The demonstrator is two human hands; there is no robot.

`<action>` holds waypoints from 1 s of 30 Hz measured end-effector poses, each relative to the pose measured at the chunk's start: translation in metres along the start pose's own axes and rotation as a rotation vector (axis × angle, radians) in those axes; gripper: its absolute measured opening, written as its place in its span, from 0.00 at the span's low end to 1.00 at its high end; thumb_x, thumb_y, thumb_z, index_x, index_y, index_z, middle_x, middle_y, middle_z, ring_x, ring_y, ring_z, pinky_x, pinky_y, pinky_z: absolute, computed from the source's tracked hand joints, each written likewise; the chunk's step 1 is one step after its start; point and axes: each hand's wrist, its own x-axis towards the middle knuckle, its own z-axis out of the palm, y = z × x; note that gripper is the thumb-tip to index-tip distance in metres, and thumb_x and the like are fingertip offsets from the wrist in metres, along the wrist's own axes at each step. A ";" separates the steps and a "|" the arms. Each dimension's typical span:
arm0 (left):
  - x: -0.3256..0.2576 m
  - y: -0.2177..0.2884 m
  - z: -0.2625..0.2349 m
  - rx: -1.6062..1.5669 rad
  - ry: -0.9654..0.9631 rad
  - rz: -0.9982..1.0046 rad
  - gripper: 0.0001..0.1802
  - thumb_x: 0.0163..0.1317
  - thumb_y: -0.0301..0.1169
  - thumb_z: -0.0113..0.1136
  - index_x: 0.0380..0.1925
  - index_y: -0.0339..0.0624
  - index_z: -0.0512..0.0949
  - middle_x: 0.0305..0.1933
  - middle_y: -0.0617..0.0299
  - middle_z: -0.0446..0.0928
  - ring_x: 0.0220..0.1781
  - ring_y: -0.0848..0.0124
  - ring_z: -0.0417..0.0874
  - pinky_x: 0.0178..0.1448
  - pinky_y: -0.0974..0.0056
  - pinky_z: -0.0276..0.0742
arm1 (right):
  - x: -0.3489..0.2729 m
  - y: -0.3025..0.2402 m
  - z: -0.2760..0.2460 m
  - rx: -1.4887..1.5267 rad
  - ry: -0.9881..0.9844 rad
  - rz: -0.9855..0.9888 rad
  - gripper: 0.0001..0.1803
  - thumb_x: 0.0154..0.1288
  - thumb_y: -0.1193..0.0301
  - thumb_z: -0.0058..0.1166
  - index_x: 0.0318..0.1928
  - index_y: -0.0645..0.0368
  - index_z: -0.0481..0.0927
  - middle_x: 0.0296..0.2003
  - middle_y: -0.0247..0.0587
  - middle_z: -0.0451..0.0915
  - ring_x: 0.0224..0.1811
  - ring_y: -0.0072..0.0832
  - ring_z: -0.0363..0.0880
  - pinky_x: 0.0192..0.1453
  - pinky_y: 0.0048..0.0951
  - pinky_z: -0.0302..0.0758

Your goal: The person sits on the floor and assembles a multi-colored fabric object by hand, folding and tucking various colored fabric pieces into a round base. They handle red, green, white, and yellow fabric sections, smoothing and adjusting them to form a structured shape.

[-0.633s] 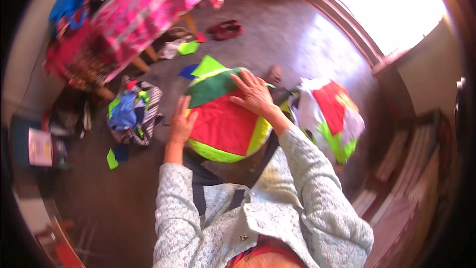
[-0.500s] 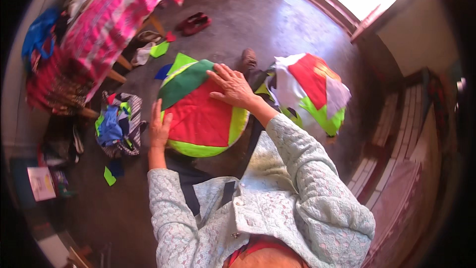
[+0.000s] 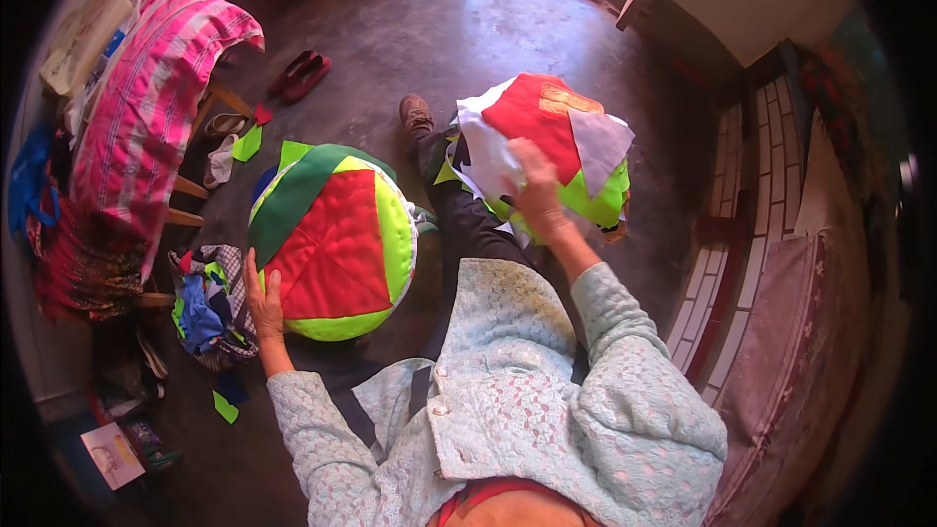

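A round patchwork cushion (image 3: 327, 244) of red, dark green and lime cloth sits in front of me, left of my legs. Against its left edge lies my left hand (image 3: 264, 307), open, with the fingers stretched along the side. My right hand (image 3: 537, 193) is over the near left side of a heap of cloth pieces (image 3: 532, 117) at the right. White, red, lime and lilac pieces show in that heap, with a small orange one on top. Motion smears the right hand's fingers, so I cannot tell whether they grip any cloth.
Pink checked cloth (image 3: 146, 107) drapes over wooden-legged furniture at the left. Below it stands a checked bag of cloth scraps (image 3: 203, 310). Dark red shoes (image 3: 301, 76) and a lime scrap (image 3: 248, 142) lie on the floor. White slatted boards (image 3: 717, 273) run along the right.
My right hand has left the cushion's top and moved right to the cloth heap. My left hand stays at the cushion's left edge. The whole view has shifted.
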 end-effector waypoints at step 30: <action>-0.009 0.003 0.004 -0.013 0.176 -0.016 0.35 0.59 0.43 0.62 0.66 0.49 0.66 0.66 0.44 0.67 0.66 0.46 0.70 0.68 0.53 0.68 | 0.025 0.068 -0.064 0.256 0.317 0.385 0.21 0.76 0.64 0.39 0.47 0.71 0.79 0.41 0.45 0.82 0.43 0.37 0.79 0.49 0.36 0.73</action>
